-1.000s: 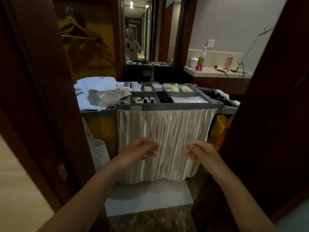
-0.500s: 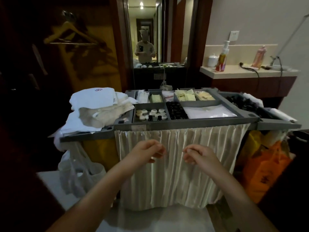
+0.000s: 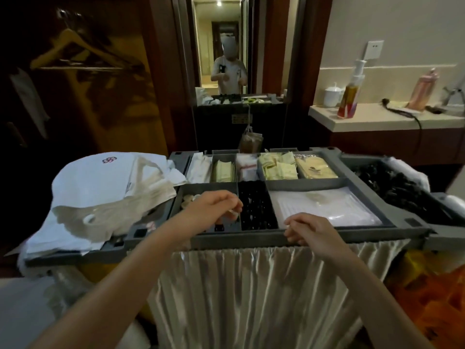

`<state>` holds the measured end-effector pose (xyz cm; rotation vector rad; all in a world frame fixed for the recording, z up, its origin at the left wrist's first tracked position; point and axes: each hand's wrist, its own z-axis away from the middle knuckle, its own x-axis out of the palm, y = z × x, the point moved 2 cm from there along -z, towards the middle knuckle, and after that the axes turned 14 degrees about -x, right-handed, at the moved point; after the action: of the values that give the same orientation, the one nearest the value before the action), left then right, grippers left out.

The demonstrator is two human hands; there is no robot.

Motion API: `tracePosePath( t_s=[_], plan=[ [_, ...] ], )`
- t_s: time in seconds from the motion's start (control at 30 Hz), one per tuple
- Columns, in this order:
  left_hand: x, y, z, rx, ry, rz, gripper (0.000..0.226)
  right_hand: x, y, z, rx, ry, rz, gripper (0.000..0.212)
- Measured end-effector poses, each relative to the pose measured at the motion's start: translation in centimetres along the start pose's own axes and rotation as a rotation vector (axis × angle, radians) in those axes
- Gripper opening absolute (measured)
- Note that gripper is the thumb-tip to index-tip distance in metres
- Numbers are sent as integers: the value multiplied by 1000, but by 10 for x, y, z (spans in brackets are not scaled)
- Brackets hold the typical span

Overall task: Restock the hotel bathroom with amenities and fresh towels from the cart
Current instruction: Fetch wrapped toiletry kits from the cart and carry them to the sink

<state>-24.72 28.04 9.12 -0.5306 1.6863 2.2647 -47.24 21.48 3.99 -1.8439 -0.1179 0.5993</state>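
A grey housekeeping cart tray [image 3: 251, 238] stands right in front of me, divided into compartments. Folded white towels [image 3: 100, 182] are piled on its left end. My left hand [image 3: 216, 207] hangs over the compartment of small white-capped bottles [image 3: 187, 199], fingers loosely curled, with nothing visibly held. My right hand [image 3: 309, 230] hovers at the tray's front rim, also loosely curled and holding nothing. Other compartments hold small black items [image 3: 255, 207], clear plastic packets [image 3: 324, 207] and yellow sachets [image 3: 276, 165].
A pleated cream curtain [image 3: 251, 298] covers the cart's front. An orange bag [image 3: 427, 298] hangs at its right end. Behind stands a mirror [image 3: 226, 46], and at the right a counter [image 3: 377, 119] with a pump bottle [image 3: 349, 96] and a pink bottle [image 3: 422, 91].
I have come through the doorway up to the cart. Both hands have risen from in front of the curtain to the tray, the left one over the small bottles.
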Motion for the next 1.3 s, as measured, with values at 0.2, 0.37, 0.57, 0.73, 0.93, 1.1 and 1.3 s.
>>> tracePosePath(
  t_s=[0.2, 0.37, 0.57, 0.73, 0.93, 1.1, 1.3],
  plan=[
    [-32, -8, -92, 12, -43, 52, 24, -7, 21, -73, -3, -24, 99, 18],
    [-66, -13, -176, 16, -55, 171, 24, -10, 37, -150, 4, -37, 161, 16],
    [-80, -52, -272, -84, -40, 117, 23, 24, 74, -232, -9, -158, 328, 17],
    [-69, -85, -318, -99, 48, -89, 18, 37, 104, -278, -12, -147, 462, 8],
    [-54, -72, -351, -23, 25, -105, 22, 47, 142, -340, -55, -272, 696, 34],
    [-43, -74, -367, 48, 81, -241, 34, 62, 167, -377, -120, -467, 708, 53],
    [-36, -84, -373, 47, 233, -187, 26, 63, 186, -402, -377, -751, 1049, 51]
  ],
)
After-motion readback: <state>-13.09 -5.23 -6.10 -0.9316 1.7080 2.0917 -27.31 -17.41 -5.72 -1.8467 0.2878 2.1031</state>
